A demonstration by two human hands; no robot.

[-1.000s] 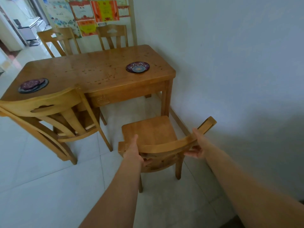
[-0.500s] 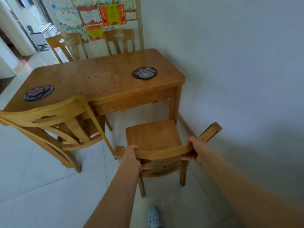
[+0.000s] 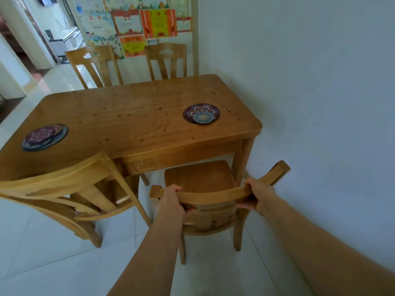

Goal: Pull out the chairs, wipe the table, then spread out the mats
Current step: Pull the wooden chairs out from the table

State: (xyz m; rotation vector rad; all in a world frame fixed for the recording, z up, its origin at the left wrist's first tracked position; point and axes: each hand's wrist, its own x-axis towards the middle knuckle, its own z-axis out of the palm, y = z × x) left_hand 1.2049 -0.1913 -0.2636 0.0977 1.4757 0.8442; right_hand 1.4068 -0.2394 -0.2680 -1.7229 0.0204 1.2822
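Both my hands grip the curved top rail of a wooden chair (image 3: pixel 201 178) at the table's near right end. My left hand (image 3: pixel 171 199) holds the rail's left end and my right hand (image 3: pixel 259 194) its right part. The chair's seat sits partly under the edge of the wooden table (image 3: pixel 132 112). A second chair (image 3: pixel 70 189) stands at the near left, pulled away from the table. One stack of round patterned mats (image 3: pixel 201 113) lies on the table's right side, another stack of mats (image 3: pixel 44 136) on its left corner.
Two more wooden chairs (image 3: pixel 96 65) (image 3: pixel 165 59) stand at the table's far side. A white wall (image 3: pixel 310 92) runs close along the right. Posters (image 3: pixel 147 24) hang on the back wall. The floor (image 3: pixel 53 263) is pale tile, with a doorway at the far left.
The chair in my hands now sits closer to the table, its seat partly under the edge. My view has moved nearer and higher over the table. Both hands keep their grip.
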